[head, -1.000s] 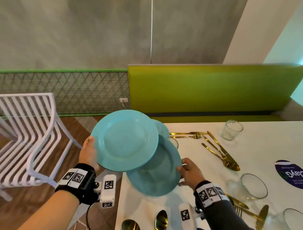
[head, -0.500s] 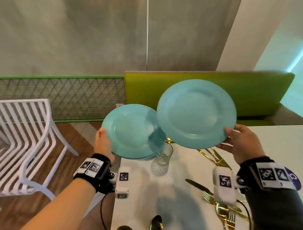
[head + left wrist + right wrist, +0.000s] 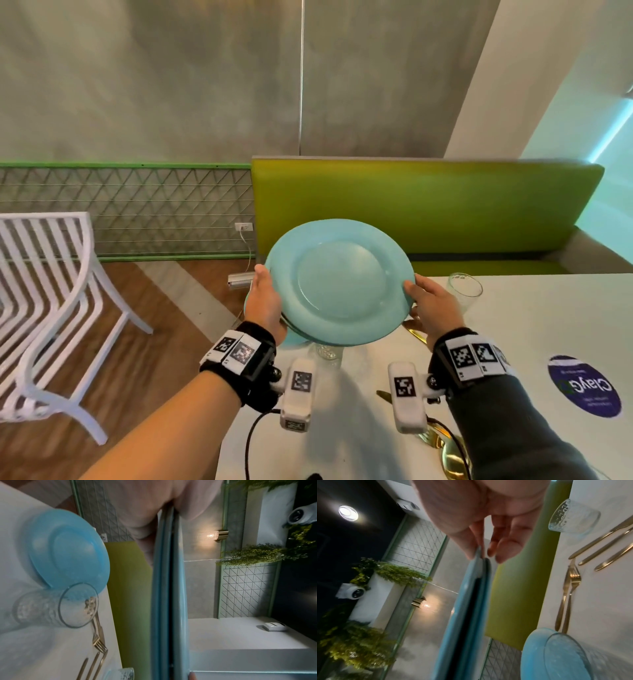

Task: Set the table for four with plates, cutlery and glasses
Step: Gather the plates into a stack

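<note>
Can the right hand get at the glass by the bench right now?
Probably not yet: the right hand pinches the plates with the left hand. The glass stands unobstructed just beyond it.

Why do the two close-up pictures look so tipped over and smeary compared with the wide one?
Head view: fairly sharp, though the wide lens bends the wall lines, and the plates cast soft shadows on the table. Left wrist view: turned sideways, with the nearby plate edges and glass soft. Right wrist view: tilted, fingers blurred, wall lamp flaring.
</note>
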Demonstrator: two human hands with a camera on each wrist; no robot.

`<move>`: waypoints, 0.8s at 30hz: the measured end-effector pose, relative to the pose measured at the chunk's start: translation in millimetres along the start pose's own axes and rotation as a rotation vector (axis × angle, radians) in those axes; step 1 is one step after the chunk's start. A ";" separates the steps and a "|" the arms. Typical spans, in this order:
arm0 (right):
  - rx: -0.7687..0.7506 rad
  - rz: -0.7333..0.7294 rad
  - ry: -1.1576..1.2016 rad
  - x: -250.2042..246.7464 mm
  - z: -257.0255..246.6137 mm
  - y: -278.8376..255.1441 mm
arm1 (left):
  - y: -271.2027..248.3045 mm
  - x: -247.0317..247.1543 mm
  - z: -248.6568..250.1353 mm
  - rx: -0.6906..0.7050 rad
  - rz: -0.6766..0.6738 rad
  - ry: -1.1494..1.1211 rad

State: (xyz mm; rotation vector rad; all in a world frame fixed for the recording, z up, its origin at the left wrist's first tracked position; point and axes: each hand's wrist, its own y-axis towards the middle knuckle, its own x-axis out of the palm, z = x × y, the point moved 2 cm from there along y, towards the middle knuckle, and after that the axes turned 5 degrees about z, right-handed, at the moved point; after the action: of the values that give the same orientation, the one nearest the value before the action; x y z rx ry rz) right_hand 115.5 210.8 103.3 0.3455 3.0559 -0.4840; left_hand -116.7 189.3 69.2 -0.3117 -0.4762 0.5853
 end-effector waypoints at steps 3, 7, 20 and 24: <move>0.097 0.000 0.140 1.1 4.5 4.2 | 5.8 10.4 -11.9 -0.042 -0.037 -0.001; 0.165 0.051 0.376 0.7 4.8 14.0 | 11.6 26.1 -25.9 -0.140 -0.113 -0.008; 0.094 0.237 0.367 -32.2 1.1 44.6 | 123.1 -56.8 -36.8 -0.254 0.220 0.777; 0.068 0.287 0.360 -46.9 5.3 50.4 | 145.9 -80.3 -68.2 -0.334 0.216 0.851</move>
State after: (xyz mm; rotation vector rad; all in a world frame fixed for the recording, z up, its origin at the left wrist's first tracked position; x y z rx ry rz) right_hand 172.3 245.9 86.0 0.9555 3.2439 -0.5623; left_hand -206.5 247.3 -75.6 -0.8891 0.2938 0.5245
